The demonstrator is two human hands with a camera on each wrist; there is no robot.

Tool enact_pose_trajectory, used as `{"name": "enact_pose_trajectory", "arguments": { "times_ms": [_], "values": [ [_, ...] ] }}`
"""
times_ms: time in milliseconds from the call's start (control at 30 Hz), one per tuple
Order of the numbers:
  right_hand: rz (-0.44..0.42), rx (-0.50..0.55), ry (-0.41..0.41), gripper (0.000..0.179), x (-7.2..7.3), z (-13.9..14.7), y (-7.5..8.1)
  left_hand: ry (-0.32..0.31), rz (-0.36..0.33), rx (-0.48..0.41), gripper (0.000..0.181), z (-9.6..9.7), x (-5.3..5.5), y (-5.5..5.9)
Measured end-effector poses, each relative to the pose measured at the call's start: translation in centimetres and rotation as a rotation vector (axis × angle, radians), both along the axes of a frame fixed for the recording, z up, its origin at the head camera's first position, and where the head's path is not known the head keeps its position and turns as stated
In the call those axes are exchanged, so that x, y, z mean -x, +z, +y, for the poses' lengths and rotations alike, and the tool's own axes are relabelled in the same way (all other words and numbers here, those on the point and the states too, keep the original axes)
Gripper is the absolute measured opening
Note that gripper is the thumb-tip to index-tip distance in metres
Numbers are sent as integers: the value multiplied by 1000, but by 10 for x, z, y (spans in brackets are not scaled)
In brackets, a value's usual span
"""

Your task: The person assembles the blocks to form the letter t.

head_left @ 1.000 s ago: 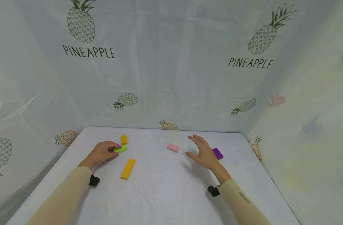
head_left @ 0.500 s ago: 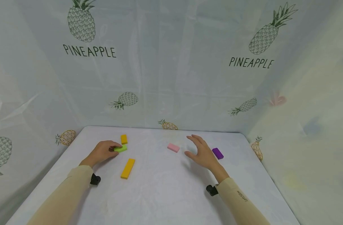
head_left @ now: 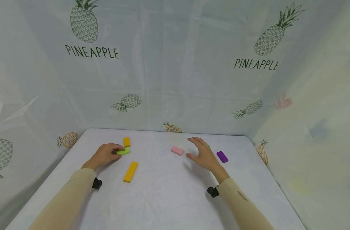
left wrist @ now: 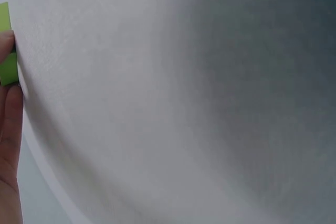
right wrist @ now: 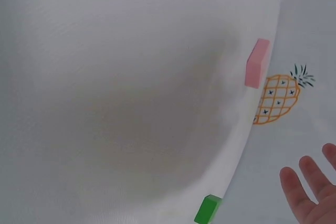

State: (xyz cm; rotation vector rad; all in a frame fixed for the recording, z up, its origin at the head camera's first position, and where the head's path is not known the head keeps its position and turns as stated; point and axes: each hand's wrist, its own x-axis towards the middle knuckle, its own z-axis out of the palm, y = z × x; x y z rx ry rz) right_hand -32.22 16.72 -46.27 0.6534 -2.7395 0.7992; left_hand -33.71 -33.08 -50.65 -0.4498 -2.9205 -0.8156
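Observation:
On the left of the table, my left hand (head_left: 103,155) pinches a flat lime-green block (head_left: 124,151) between thumb and fingers. The left wrist view shows the same green block (left wrist: 7,69) at its left edge, with fingertips on it. A short yellow block (head_left: 126,142) lies just behind it, and a longer yellow block (head_left: 130,172) lies nearer the front. My right hand (head_left: 204,156) hovers over the table with fingers spread and nothing in them. To its left lies a pink block (head_left: 177,150). A darker green block (right wrist: 208,210) is mostly hidden behind this hand in the head view.
A purple block (head_left: 222,157) lies to the right of my right hand. The white table (head_left: 166,198) ends at a pineapple-print curtain (head_left: 175,73) along the back, with more hanging cloth at both sides.
My right hand has drifted a little to the left, towards the pink block, and a sliver of green now shows behind it. The left hand stays at the lime-green block.

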Motion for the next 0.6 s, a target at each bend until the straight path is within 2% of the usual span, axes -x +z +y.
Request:
{"name": "enact_pose_trajectory", "arguments": {
  "times_ms": [267,600],
  "values": [
    [-33,18,55,70,7,-8,-1,10,-33,12,30,0,0,3],
    [-66,63,66,67,12,-15,-6,19,-56,1,31,1,0,4]
  ]
}}
